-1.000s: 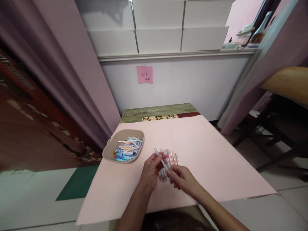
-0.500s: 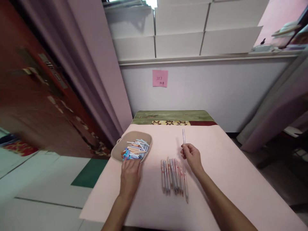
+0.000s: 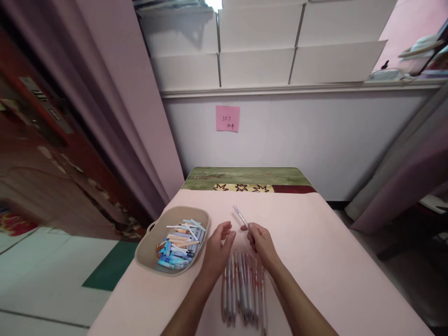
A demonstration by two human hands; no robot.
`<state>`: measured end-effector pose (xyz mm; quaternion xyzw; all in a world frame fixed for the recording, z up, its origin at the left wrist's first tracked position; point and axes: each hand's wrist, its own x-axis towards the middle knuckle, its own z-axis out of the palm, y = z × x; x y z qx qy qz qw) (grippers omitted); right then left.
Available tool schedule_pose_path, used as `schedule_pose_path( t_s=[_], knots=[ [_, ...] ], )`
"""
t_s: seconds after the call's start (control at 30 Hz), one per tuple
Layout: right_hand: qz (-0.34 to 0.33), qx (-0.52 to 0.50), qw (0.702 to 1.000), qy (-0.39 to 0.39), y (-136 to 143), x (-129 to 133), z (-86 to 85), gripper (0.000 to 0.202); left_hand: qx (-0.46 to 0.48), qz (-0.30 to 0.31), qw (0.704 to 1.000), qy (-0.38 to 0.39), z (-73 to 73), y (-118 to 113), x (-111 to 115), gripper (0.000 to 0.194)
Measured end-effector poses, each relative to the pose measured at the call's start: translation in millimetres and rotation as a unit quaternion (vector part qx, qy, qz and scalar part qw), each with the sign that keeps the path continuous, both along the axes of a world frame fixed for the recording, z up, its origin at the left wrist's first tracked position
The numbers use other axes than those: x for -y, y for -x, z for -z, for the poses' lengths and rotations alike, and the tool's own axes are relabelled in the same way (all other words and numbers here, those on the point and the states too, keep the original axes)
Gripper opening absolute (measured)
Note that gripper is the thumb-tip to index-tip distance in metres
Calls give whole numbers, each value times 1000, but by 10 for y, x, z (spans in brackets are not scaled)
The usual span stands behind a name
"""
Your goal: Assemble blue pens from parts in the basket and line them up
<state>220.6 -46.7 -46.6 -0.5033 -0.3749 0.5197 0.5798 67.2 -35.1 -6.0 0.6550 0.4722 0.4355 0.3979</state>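
Note:
My right hand (image 3: 261, 243) is closed around the lower part of a slim pale pen (image 3: 240, 214), whose upper end tilts up and to the left. Facing it, my left hand (image 3: 220, 249) has its fingers curved and apart, with nothing between them. Below both hands lies a row of similar pens (image 3: 245, 289), pale with reddish marks, side by side on the pink cloth; my forearms frame them. Left of my left hand stands a beige basket (image 3: 146, 254) with a mixed pile of blue, white and orange pen-like pieces (image 3: 182, 242) in it.
The pink cloth (image 3: 336, 261) covers most of the table, and a green patterned strip (image 3: 245, 173) shows at its far edge. A pink note (image 3: 227, 118) is stuck to the wall behind. Purple curtains (image 3: 115, 116) hang at the left.
My left hand has left the basket and moved right, close to my right hand. My right hand has shifted left with the pen, which now tilts left. The view has shifted slightly.

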Motion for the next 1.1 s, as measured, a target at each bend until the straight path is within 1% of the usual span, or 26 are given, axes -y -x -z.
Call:
schedule_pose_path(
  t_s=[0.03, 0.07, 0.13, 0.17, 0.23, 0.3, 0.37, 0.47, 0.57, 0.63, 0.7, 0.8, 0.87, 0.93, 1.03, 1.1],
  knots=[
    [-11, 4, 1000, 3, -22, 17, 1, 42, 62, 22, 996, 61, 9, -102, -132, 36],
    [-21, 6, 1000, 8, -45, 25, -5, 42, 120, 58, 985, 111, 25, -181, -253, 38],
    [-39, 0, 999, 24, -89, 15, -36, 43, 209, 119, 950, 199, 76, -283, -441, 40],
    [-51, -9, 998, 33, -109, 1, -55, 44, 244, 137, 932, 229, 108, -312, -504, 40],
    [-81, -31, 995, 52, -140, -39, -84, 45, 295, 151, 906, 264, 179, -342, -579, 35],
    [-107, -50, 991, 69, -156, -84, -77, 45, 321, 153, 896, 267, 263, -355, -607, 29],
    [-108, -53, 990, 72, -153, -128, -20, 44, 324, 144, 900, 254, 356, -361, -610, 25],
    [-75, -16, 996, 44, -126, -175, 107, 41, 317, 102, 914, 233, 481, -366, -595, 25],
    [-45, 56, 997, 19, -95, -178, 166, 39, 315, 80, 917, 231, 545, -367, -577, 26],
    [-24, 115, 993, 12, -79, -159, 133, 38, 319, 62, 916, 233, 553, -368, -576, 26],
    [4, 186, 983, -4, -69, -135, 63, 35, 324, 41, 915, 235, 550, -365, -586, 25],
    [34, 257, 965, -30, -63, -109, -30, 32, 332, 46, 912, 238, 547, -351, -609, 23],
    [36, 253, 967, -20, -66, -106, -42, 34, 344, 66, 905, 243, 549, -338, -614, 22],
    [16, 210, 977, 15, -78, -113, -12, 41, 353, 74, 898, 253, 551, -327, -608, 22],
    [-17, 142, 988, 60, -101, -136, 67, 51, 357, 70, 892, 267, 552, -321, -593, 24],
    [-12, 130, 990, 58, -109, -150, 109, 44, 365, 65, 889, 269, 554, -319, -594, 23]
  ],
)
